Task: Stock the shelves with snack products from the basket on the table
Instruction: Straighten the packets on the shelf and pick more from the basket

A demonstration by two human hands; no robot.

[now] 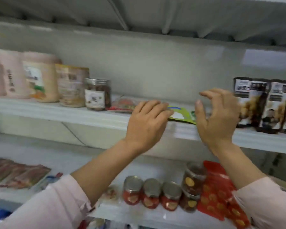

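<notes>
Your sleeves sit low, both hands up. Pouch lies flat at the front edge of the upper shelf. Left hand: grip apart, fingers resting on its left end. Right hand: apart, empty, just beside. Slide it back squarely, between red pack and brown bags.

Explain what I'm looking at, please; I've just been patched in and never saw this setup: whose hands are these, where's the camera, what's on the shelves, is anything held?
There is no machine here: a person works with bare hands, and the single camera sits on their head, looking forward at a shelf unit. The left hand rests its fingers on a green packet lying flat on the upper shelf; the right hand hovers open beside it, gripping nothing. That shelf also carries pink tubs, a clear jar and dark pouches. The lower shelf holds silver-lidded jars and red packets.
</notes>
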